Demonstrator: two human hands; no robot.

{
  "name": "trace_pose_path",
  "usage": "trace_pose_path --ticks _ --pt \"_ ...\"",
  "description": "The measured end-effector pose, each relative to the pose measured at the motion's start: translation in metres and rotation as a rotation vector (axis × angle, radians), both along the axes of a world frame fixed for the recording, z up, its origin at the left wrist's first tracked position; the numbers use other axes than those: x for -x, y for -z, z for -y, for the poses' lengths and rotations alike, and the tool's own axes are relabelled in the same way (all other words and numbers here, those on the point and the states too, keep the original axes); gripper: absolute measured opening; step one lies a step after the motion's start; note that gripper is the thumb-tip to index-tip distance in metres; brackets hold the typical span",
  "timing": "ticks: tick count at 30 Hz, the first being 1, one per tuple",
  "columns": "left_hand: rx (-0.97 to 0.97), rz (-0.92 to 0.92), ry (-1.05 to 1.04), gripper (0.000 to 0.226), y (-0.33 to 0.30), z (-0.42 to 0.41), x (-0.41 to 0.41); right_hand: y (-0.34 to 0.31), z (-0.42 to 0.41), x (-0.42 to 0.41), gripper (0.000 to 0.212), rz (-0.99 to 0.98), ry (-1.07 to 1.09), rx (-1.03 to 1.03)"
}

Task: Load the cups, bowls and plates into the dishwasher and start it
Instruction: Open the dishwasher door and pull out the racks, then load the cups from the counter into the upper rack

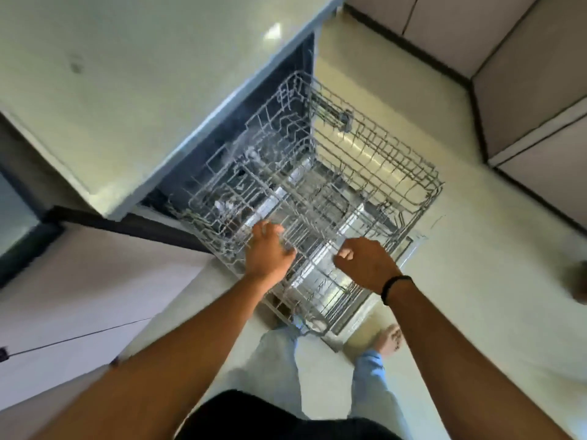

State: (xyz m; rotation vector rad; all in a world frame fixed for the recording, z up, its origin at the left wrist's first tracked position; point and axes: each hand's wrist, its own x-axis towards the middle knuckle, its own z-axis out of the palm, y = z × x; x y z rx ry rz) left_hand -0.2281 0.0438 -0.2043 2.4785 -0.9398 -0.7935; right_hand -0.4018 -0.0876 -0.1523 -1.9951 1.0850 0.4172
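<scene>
Below you, the dishwasher [286,100] stands open under the pale tabletop [133,74], its door [359,300] lowered flat toward your feet. A grey wire rack [365,160] is drawn out over that door; no cups, bowls or plates can be made out in it, though motion blur softens its near half.

Your left hand [270,252] rests on the near left edge of the rack, fingers curled over the wires, so its grip is closed on the rack. Your right hand [365,265] sits at the near edge, just right of the left hand and apart from it; its fingers are curled into a fist at the rim wires, but blur hides whether the wires lie inside that grip, so you cannot tell. A dark band [395,289] circles the right wrist.

Light trousers [276,369] and a bare foot [389,339] show on the pale floor [476,281] at the door's near edge. Cabinet fronts [524,90] line the far right corner of the floor.
</scene>
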Motion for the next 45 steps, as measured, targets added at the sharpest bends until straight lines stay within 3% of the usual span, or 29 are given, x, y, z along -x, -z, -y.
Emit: trace_pose_path --ticks 7,10,14,21,32,38,45 --pt "0.085 -0.143 -0.033 0.045 -0.076 -0.038 -0.022 -0.083 -0.039 -0.049 0.02 0.204 0.053 -0.017" --pt "0.131 -0.182 -0.141 0.044 -0.1 -0.049 -0.028 -0.11 -0.042 -0.064 0.038 0.252 0.003 0.0" --pt "0.207 -0.182 -0.289 0.039 -0.13 -0.064 -0.028 -0.146 -0.034 -0.078 0.034 0.336 -0.066 0.07" --pt "0.439 -0.196 -0.496 0.033 -0.175 -0.097 -0.029 -0.166 -0.057 -0.115 0.036 0.504 -0.123 0.013" --pt "0.615 -0.169 -0.825 0.028 -0.205 -0.192 -0.063 -0.186 -0.156 -0.214 0.035 0.533 -0.521 -0.065" --pt "0.69 -0.146 -0.969 0.029 -0.195 -0.246 -0.11 -0.189 -0.217 -0.284 0.016 0.507 -0.691 -0.042" --pt "0.737 -0.094 -1.108 0.024 -0.212 -0.349 -0.197 -0.191 -0.318 -0.388 0.019 0.499 -0.829 -0.094"
